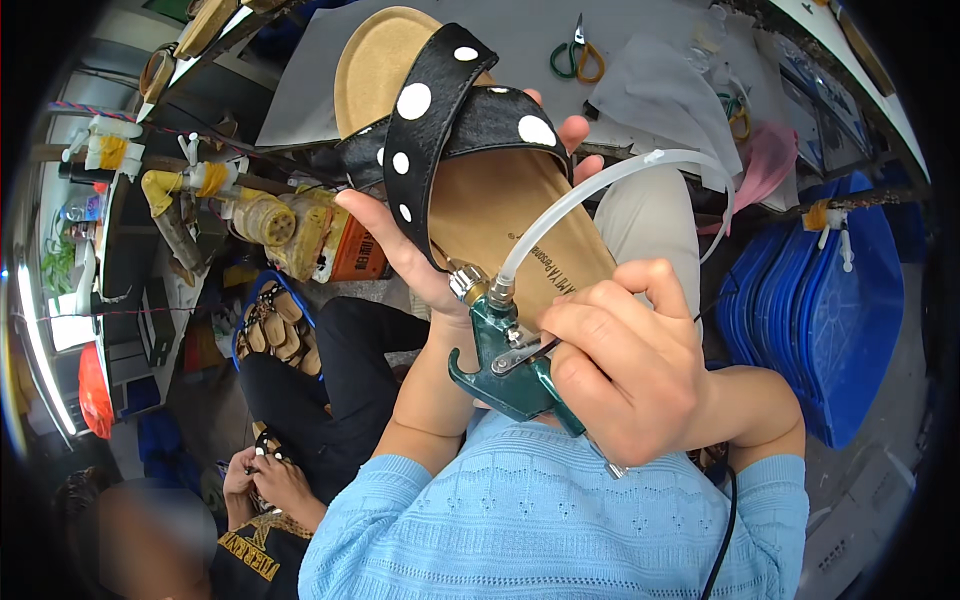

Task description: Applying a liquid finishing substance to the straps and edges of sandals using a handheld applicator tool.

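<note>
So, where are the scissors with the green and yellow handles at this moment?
In the head view, the scissors lie at the top, right of centre, on the grey table, just beyond the sandal that the left hand holds up.

orange rectangular label (pixel 357 255) on grimy machine at left, dark printed stamp (pixel 560 268) on sandal footbed (pixel 500 215)
</note>
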Demonstrator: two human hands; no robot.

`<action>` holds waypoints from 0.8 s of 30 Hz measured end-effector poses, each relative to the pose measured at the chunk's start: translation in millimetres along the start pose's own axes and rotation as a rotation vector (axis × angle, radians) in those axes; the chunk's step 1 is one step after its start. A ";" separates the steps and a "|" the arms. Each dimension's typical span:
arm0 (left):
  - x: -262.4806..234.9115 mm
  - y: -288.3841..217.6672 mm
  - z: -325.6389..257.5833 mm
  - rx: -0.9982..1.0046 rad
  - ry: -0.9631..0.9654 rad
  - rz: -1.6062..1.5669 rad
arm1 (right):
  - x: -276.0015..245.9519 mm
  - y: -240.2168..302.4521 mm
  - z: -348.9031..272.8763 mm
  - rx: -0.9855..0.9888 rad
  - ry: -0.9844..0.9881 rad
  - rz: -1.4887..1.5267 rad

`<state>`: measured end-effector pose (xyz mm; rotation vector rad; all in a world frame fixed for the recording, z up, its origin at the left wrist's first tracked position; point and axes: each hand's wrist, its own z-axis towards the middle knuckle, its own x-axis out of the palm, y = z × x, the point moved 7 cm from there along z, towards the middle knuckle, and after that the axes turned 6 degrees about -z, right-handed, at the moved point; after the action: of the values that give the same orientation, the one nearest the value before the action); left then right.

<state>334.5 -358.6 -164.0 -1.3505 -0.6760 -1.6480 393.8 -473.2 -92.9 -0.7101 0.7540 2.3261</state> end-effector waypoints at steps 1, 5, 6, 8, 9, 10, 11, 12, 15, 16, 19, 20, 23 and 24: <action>-1.7 -0.5 -0.1 0.000 -0.001 0.001 | 1.2 -0.1 -0.1 -0.009 0.022 0.000; 0.0 -1.9 -1.2 0.001 0.035 0.009 | -0.9 -8.1 -1.8 -0.002 0.022 0.065; 0.7 -1.7 -1.3 -0.001 0.018 -0.004 | -2.0 -7.7 -2.5 -0.017 0.013 0.069; -0.5 -1.5 0.3 -0.013 0.067 -0.012 | -2.5 -5.1 -1.8 -0.031 0.004 0.073; 0.0 -0.6 0.8 -0.025 0.117 -0.018 | -3.4 -5.3 -0.4 0.000 -0.028 0.072; -1.5 0.1 1.0 -0.026 0.117 -0.018 | -4.7 -5.8 -0.1 0.015 -0.044 0.071; -3.5 0.5 1.4 -0.014 0.108 -0.014 | -6.4 -6.4 0.0 0.030 -0.061 0.071; -4.8 0.5 1.4 -0.003 0.097 -0.010 | -7.4 -6.8 -0.4 0.033 -0.046 0.079; -5.3 0.8 2.2 0.011 0.046 -0.024 | -10.9 -7.7 -1.7 0.038 -0.014 0.091; -6.0 0.5 2.7 0.012 0.047 -0.023 | -13.4 -8.1 -1.4 0.038 -0.005 0.092; -10.6 -0.4 2.3 0.007 0.085 0.002 | -16.5 -11.2 0.3 0.065 0.076 0.098; -15.2 -2.6 0.5 0.031 0.075 0.060 | -16.2 -12.3 0.1 0.074 0.101 0.099; -32.1 -14.3 -4.7 0.107 -0.116 0.327 | -19.2 -21.8 -0.9 0.092 0.076 0.111; -37.0 -22.8 -6.6 0.143 -0.198 0.392 | -18.4 -23.8 -2.5 0.094 0.083 0.137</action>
<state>312.3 -343.0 -198.5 -1.4470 -0.5852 -1.1459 422.9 -465.6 -91.1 -0.7374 0.9697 2.3770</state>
